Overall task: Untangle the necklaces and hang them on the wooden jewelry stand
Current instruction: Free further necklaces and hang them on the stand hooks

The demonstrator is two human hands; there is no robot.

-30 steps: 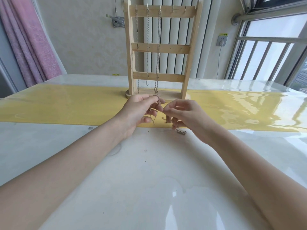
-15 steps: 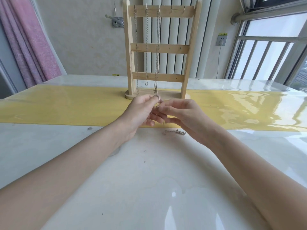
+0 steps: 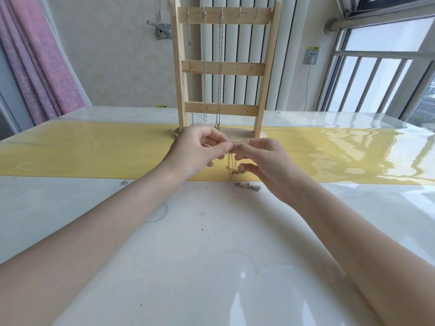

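At the far left a pink curtain (image 3: pixel 35 67) hangs beside the wall. A white table (image 3: pixel 188 255) fills the lower part of the view, and a yellow runner (image 3: pixel 82 149) lies across it.

The left hand (image 3: pixel 200 149) is raised over the runner, in front of the foot of the stand. Its thumb and forefinger are pressed together and pinch a gold chain (image 3: pixel 231 162); the other fingers are curled under. The chain hangs down in two thin strands between the two hands, and its lower end lies on the runner, near the edge of it.

The wooden stand (image 3: pixel 226 67) is upright on the runner, behind the hands. Three silver necklaces (image 3: pixel 220 67) hang from the hooks on the left part of its top bar. The two hooks on the right carry nothing.

The right hand (image 3: pixel 266 161) meets the left one at the fingertips and pinches the same chain at the top. Its lower fingers are curled and touch the lower end of the chain. Just in front of this hand a short silver chain piece (image 3: pixel 249 185) lies on the white table.

Behind the stand is a white radiator (image 3: pixel 242 43). To the right are a wall socket (image 3: pixel 310 56) and a window (image 3: pixel 388 67).
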